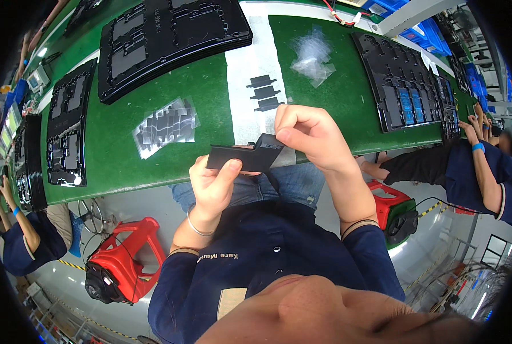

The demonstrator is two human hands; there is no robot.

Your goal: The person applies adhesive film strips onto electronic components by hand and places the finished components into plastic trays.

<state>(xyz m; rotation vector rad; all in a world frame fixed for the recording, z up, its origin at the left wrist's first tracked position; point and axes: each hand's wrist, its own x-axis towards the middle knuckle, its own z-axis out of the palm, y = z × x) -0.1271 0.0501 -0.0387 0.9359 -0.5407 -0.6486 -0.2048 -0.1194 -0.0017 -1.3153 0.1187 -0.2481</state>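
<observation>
My left hand [213, 186] grips a thin black bent plate [233, 157], thumb on top and fingers underneath, just off the table's near edge. The plate has a flat left part and a raised, angled right end. At that right end's upper corner my right hand [319, 137] is closed in a pinch of thumb and forefinger; whatever lies between the fingertips is too small to make out. Beyond the hands, several small black tabbed pieces [264, 92] lie in a column on a white strip [241, 80] across the green table [210, 80].
Clear film pieces [313, 54] lie right of the strip, and clear sheets with dark patches [167, 127] lie left. Stacked black trays [173, 43] stand far left. Another black tray [393, 80] at right holds blue parts. Co-workers sit on both sides, near red stools [135, 252].
</observation>
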